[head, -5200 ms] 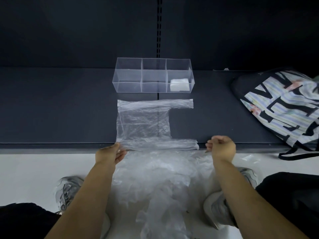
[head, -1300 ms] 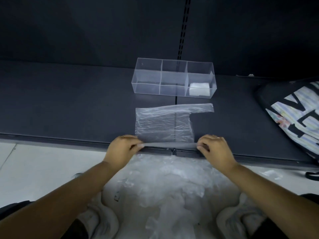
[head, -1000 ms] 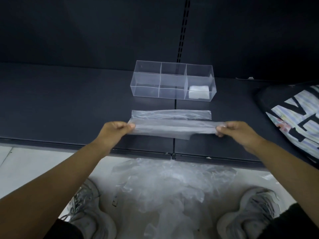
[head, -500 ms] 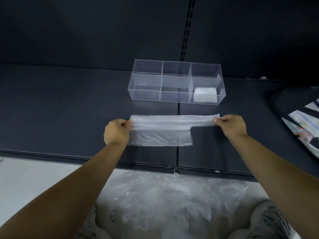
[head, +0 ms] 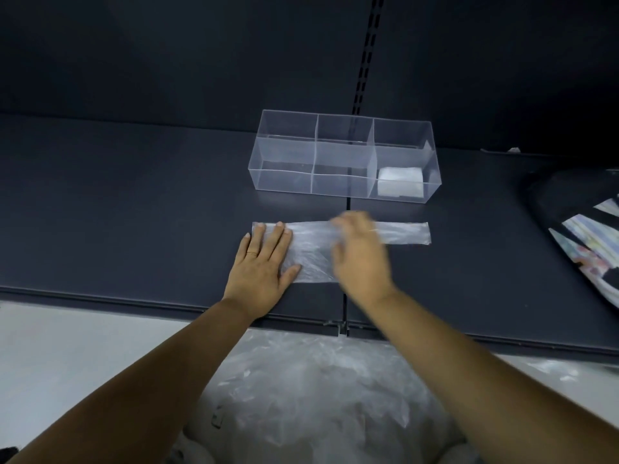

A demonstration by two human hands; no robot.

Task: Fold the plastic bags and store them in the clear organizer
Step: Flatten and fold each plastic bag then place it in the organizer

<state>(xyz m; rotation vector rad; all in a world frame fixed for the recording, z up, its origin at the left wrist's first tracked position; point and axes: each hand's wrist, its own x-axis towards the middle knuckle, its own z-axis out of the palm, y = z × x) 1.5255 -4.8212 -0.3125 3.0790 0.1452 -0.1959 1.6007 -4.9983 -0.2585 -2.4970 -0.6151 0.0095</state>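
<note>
A clear plastic bag (head: 311, 252), folded in half, lies flat on the dark shelf (head: 134, 212) with its handle strip reaching right. My left hand (head: 263, 262) presses flat on the bag's left end, fingers straight. My right hand (head: 360, 252) is blurred with motion over the bag's middle, fingers extended on the plastic. Behind the bag stands the clear organizer (head: 345, 152) with three compartments in a row. A folded white bag (head: 400, 177) sits in its right compartment; the other two hold nothing.
A heap of loose clear plastic bags (head: 311, 396) lies on the pale floor below the shelf's front edge. A black patterned tote bag (head: 582, 229) rests on the shelf at the right. A dark back wall rises behind the organizer.
Both hands brought the bag's near edge over to the far edge, folding it in half. They let go of the ends; the left now presses flat and the right sweeps across the middle.
</note>
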